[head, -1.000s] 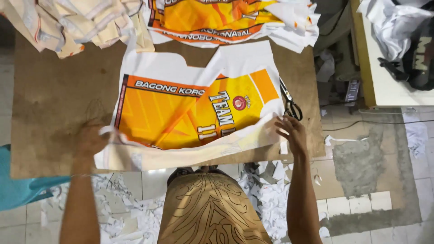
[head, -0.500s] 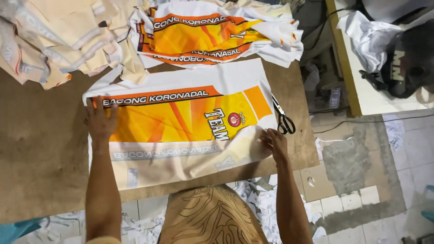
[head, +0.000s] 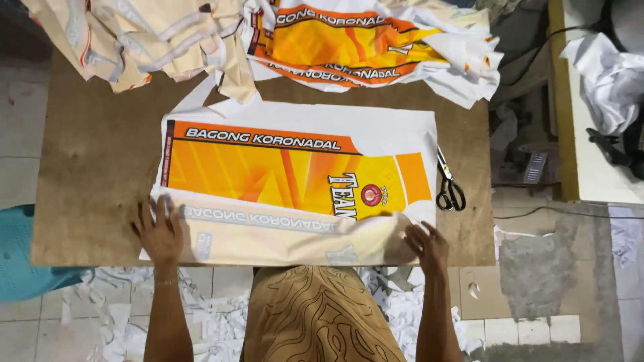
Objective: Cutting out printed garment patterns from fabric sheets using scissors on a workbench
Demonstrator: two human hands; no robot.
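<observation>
- The left hand [head: 159, 231] lies flat, fingers [head: 165, 209] spread wide and gripping nothing, pressing the left end of the folded-over near edge of the printed sheet [head: 295, 171].
- The sheet, orange and yellow with a white border, lies spread on the brown tabletop [head: 94, 161]; beyond the fingertips its printed face shows, while under the palms the pale reverse side is turned up as a long flap.
- To do the fold well, I judge both palms should keep the flap's edge parallel to the sheet's far border and smooth outward from the middle so no crease bunches.
- The right hand [head: 427, 247] rests on the right end of the flap, fingers [head: 414, 234] loosely open and flat, holding nothing.
- Just beyond and right of the right fingers, black-handled scissors [head: 448, 184] lie on the tabletop, apart from the sheet's edge.
- Far beyond both hands sit a heap of pale pieces [head: 134, 33] and another printed orange piece [head: 362, 43].
- The tiled floor [head: 537, 335] under the tabletop is littered with white paper scraps [head: 215, 322]; a pale workbench [head: 590, 134] stands at the right.
</observation>
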